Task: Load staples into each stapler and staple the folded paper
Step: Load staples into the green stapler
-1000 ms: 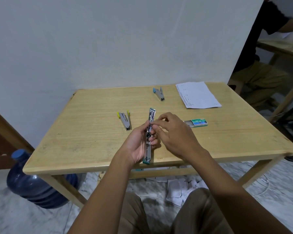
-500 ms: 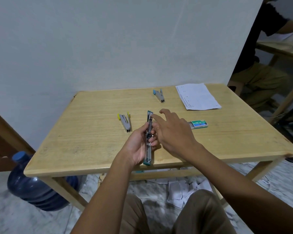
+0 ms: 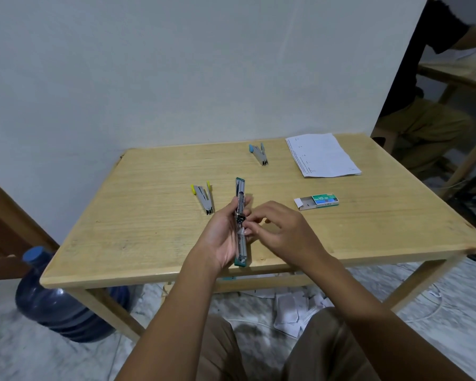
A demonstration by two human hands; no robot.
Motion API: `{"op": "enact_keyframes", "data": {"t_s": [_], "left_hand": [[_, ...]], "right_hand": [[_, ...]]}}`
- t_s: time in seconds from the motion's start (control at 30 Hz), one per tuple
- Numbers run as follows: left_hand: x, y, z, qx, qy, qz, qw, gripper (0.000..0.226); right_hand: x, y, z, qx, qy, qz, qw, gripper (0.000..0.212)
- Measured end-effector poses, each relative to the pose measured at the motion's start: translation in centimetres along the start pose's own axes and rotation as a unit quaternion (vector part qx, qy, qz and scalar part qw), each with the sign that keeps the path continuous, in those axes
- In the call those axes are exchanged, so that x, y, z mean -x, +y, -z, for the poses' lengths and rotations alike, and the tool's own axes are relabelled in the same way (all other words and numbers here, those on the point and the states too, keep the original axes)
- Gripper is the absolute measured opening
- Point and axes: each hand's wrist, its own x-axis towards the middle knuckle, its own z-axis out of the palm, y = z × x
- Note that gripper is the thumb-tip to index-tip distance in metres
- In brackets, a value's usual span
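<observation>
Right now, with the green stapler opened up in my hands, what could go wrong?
The right hand works at the channel of the green stapler, which the left hand holds over the table edge, so a dropped staple strip may fall to the floor. The staple box lies open; a bump could spill it.

The left hand (image 3: 226, 229) hides the green stapler's (image 3: 240, 193) middle; any staples there are too small to tell; the paper's (image 3: 322, 155) print is illegible.

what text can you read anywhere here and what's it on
"No.10-1M", roughly as it reads: on the green label of the staple box; its smaller print is blurred.
Printed lines on the folded paper: too small to read.
No text shows on the three staplers.
</observation>
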Motion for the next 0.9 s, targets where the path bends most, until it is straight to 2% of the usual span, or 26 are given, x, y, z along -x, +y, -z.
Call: {"op": "enact_keyframes", "data": {"t_s": [0.2,0.5,0.7,0.9], "left_hand": [[0.1,0.1,0.1,-0.004,0.004,-0.001,1.000,0.028],[-0.1,0.0,0.4,0.025,-0.034,0.012,0.999,0.041],[0.1,0.0,0.2,0.004,-0.024,0.005,1.000,0.041],[0.2,0.0,0.1,0.008,-0.002,0.002,1.000,0.039]], "right_hand": [[-0.3,0.2,-0.8,0.019,0.041,0.002,0.999,0.018],[-2.6,-0.6,-2.1,0.063,0.054,-0.087,0.993,0.011],[-4.4,-0.9,-2.2,0.085,-0.018,-0.176,0.981,0.021],[-4.9,-1.2,-2.1,0.136,-0.063,-0.173,0.974,0.024]]}}
